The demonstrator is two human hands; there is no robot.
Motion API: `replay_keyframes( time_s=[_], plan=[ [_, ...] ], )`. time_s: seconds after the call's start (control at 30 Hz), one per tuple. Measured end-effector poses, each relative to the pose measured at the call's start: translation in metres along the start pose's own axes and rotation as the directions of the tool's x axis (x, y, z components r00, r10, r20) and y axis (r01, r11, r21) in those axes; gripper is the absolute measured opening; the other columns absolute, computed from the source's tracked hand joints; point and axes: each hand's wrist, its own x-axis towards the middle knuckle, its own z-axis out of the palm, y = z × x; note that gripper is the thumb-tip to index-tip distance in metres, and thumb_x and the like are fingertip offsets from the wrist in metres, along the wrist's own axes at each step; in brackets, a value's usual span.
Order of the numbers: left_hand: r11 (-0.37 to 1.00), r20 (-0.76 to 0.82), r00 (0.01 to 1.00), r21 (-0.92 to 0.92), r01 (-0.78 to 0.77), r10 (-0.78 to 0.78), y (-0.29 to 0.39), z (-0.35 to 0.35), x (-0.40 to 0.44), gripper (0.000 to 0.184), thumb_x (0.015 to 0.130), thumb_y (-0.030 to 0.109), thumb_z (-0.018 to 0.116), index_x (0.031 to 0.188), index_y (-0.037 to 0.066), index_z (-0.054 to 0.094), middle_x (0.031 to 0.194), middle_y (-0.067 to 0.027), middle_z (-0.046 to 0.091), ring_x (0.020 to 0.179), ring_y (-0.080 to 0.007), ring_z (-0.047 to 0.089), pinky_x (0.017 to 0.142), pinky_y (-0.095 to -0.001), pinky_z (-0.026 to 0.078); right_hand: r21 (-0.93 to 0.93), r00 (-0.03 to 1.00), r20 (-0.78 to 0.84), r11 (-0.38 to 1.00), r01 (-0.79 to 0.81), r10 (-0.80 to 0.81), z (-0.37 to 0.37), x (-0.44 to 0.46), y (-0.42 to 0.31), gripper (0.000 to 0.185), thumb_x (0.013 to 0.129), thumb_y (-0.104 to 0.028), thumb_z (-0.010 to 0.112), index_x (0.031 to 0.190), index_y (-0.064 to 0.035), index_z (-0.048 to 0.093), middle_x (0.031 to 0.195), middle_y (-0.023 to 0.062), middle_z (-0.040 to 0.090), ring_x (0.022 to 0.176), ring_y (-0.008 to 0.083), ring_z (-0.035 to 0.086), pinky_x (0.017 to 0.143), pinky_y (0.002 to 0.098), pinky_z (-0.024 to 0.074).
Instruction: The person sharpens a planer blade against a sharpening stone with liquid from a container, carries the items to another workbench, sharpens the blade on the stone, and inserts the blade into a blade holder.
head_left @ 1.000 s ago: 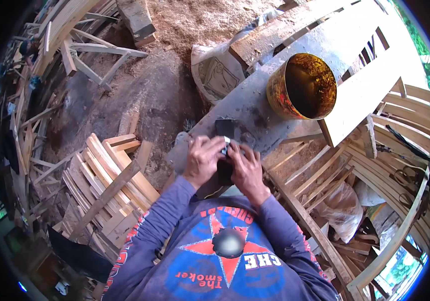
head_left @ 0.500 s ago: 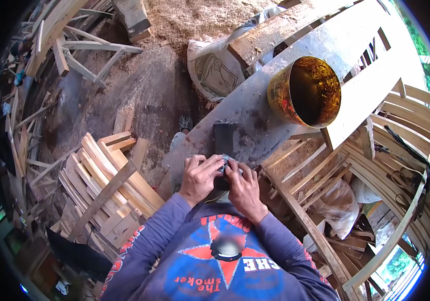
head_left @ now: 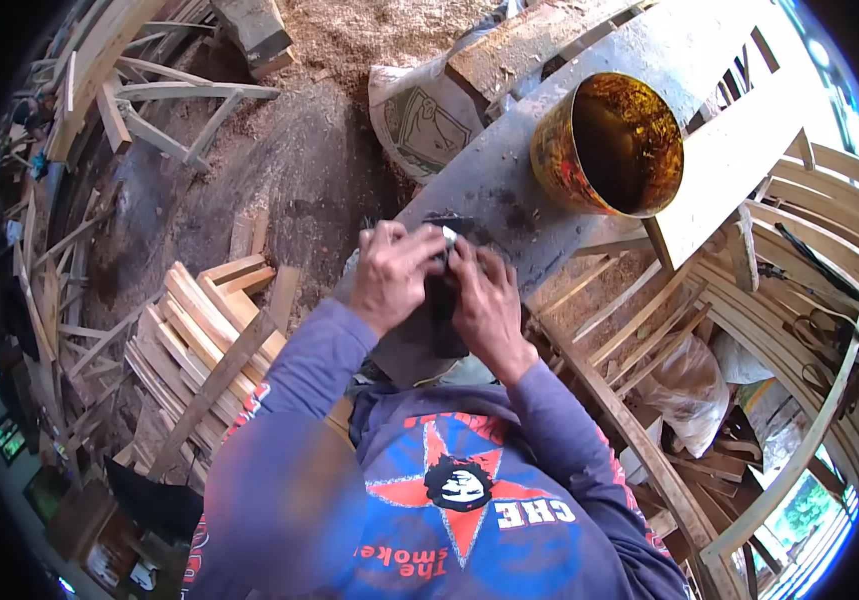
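Pinching a small, whitish, shiny piece [head_left: 449,235] between bent fingertips, the left hand [head_left: 387,277] and right hand [head_left: 489,300] nearly meet over a dark, flat, rectangular strip [head_left: 441,312] on a long grey plank [head_left: 494,180], near a round, yellow-and-brown bucket [head_left: 555,165].

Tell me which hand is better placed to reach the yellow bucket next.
Probably the right hand: it is nearer the bucket, which stands ahead and to the right. The left hand lies farther off. Both are busy at a small pale piece, though.
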Motion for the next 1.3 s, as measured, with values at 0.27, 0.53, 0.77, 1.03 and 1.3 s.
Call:
replay_keyframes(
  time_s=[0.27, 0.53, 0.77, 1.03, 1.3],
  plan=[
    [1.0, 0.018, 1.0, -0.017, 0.016, -0.016, 0.0, -0.001, 0.012, 0.033, 0.081, 0.007, 0.074, 0.113, 0.011, 0.078, 0.121, -0.0051, 0.076, 0.105, -0.0304, 0.06, 0.095, -0.0455, 0.044, 0.055, 1.0, -0.015, 0.998, 0.011, -0.01, 0.001, 0.014, 0.005, 0.05, 0.078, 0.001, 0.063, 0.127, -0.0045, 0.059, 0.134, 0.017, 0.064, 0.125, 0.0388, 0.057, 0.1, 0.0501, 0.0477],
    [0.998, -0.032, 0.998, 0.02, 0.06, -0.06, 0.011, 0.002, 0.0, 0.029, 0.081, 0.012, 0.077, 0.11, 0.01, 0.08, 0.117, -0.005, 0.077, 0.103, -0.031, 0.06, 0.095, -0.044, 0.045, 0.144, 0.999, -0.004, 0.989, 0.041, -0.041, -0.006, 0.012, 0.012, 0.042, 0.08, -0.002, 0.067, 0.121, -0.005, 0.065, 0.122, 0.0157, 0.071, 0.119, 0.0366, 0.061, 0.097, 0.0505, 0.0481],
    [0.988, -0.008, 0.988, 0.0, 0.155, -0.155, 0.029, 0.012, -0.054, 0.032, 0.077, 0.013, 0.082, 0.109, 0.01, 0.081, 0.122, -0.0014, 0.076, 0.103, -0.0268, 0.06, 0.096, -0.0423, 0.044, 0.132, 0.996, -0.007, 0.987, 0.089, -0.089, 0.001, -0.035, 0.009, 0.045, 0.08, 0.0, 0.067, 0.125, -0.0077, 0.066, 0.122, 0.0109, 0.073, 0.119, 0.0307, 0.063, 0.097, 0.0485, 0.0491],
    [0.982, -0.042, 0.982, -0.048, 0.18, -0.182, 0.036, 0.019, -0.057, 0.032, 0.076, 0.012, 0.081, 0.108, 0.011, 0.081, 0.12, -0.0021, 0.076, 0.102, -0.0261, 0.06, 0.094, -0.0422, 0.044, 0.091, 0.997, 0.017, 0.993, 0.078, -0.08, -0.005, -0.035, 0.007, 0.04, 0.081, -0.001, 0.069, 0.121, -0.0073, 0.067, 0.122, 0.0109, 0.072, 0.117, 0.032, 0.063, 0.098, 0.0494, 0.0487],
    [0.985, 0.015, 0.987, -0.062, 0.161, -0.16, 0.036, 0.015, -0.057, 0.035, 0.073, 0.011, 0.084, 0.107, 0.008, 0.081, 0.118, -0.0017, 0.078, 0.102, -0.0261, 0.061, 0.095, -0.0415, 0.046, 0.06, 0.994, 0.056, 0.994, 0.087, -0.09, 0.0, -0.048, 0.012, 0.052, 0.085, -0.006, 0.07, 0.136, -0.0041, 0.06, 0.127, 0.0112, 0.07, 0.119, 0.0351, 0.062, 0.097, 0.0496, 0.0492]
  ],
)
